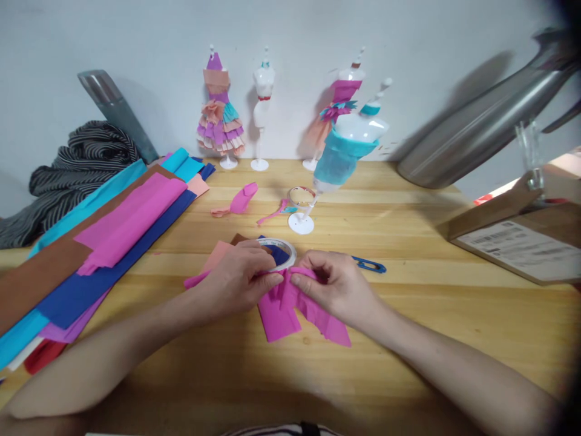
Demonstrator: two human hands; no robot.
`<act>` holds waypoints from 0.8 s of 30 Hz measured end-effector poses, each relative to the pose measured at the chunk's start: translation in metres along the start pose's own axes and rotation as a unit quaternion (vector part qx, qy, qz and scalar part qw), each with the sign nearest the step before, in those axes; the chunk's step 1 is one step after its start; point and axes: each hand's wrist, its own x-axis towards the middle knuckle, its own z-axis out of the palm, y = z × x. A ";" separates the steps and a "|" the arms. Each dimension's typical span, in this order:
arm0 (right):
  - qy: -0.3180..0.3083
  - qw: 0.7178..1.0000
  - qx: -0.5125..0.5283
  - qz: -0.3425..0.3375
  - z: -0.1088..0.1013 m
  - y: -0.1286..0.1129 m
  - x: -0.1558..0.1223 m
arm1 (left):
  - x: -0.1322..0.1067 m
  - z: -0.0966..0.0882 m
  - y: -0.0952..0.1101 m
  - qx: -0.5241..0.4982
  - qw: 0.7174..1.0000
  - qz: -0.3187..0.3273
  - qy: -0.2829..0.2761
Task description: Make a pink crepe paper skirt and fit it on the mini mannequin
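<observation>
My left hand (238, 280) and my right hand (333, 287) meet over the wooden table (408, 339), both pinching a piece of magenta crepe paper (290, 312) that hangs in folds below my fingers. A roll of clear tape (282, 249) lies just behind my left fingers, touching them. Blue-handled scissors (370, 264) lie right of my right hand. A tilted mannequin in a turquoise paper wrap (342, 158) stands on its white base (301, 223) behind my hands.
Sheets of crepe paper (113, 236) in pink, blue, brown and turquoise cover the left side. Three small dress mannequins (220, 118) stand at the wall. A pink scrap (239, 201) lies mid-table. A cardboard box (521, 239) sits at right, striped cloth (77, 163) at far left.
</observation>
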 end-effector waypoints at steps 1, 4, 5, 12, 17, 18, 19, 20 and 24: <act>0.000 1.000 0.000 0.003 0.000 0.000 0.000 | 0.000 0.000 0.000 0.004 1.000 0.002 0.002; 0.002 1.000 0.002 0.010 0.001 0.000 0.000 | 0.000 0.001 -0.001 0.012 1.000 0.010 0.009; 0.002 1.000 0.005 0.013 0.001 0.000 0.001 | 0.000 0.002 -0.001 0.013 1.000 0.012 0.011; 0.006 1.000 0.008 0.021 0.002 -0.001 0.001 | 0.000 0.004 0.001 0.036 0.999 0.021 0.012; 0.011 1.000 -0.003 0.020 0.002 -0.001 0.002 | -0.001 0.005 0.001 0.050 0.998 0.023 0.013; 0.010 1.000 -0.001 0.020 0.002 0.000 0.002 | -0.001 0.005 0.001 0.051 0.998 0.025 0.012; 0.006 1.000 0.003 0.022 0.002 0.001 0.002 | -0.001 0.005 0.000 0.052 0.998 0.028 0.009; 0.003 1.000 0.009 0.026 0.001 0.002 0.003 | -0.001 0.005 0.000 0.053 0.998 0.033 0.004; -0.001 0.997 0.037 0.070 0.001 0.006 0.007 | 0.001 0.002 0.001 0.048 0.997 0.040 -0.033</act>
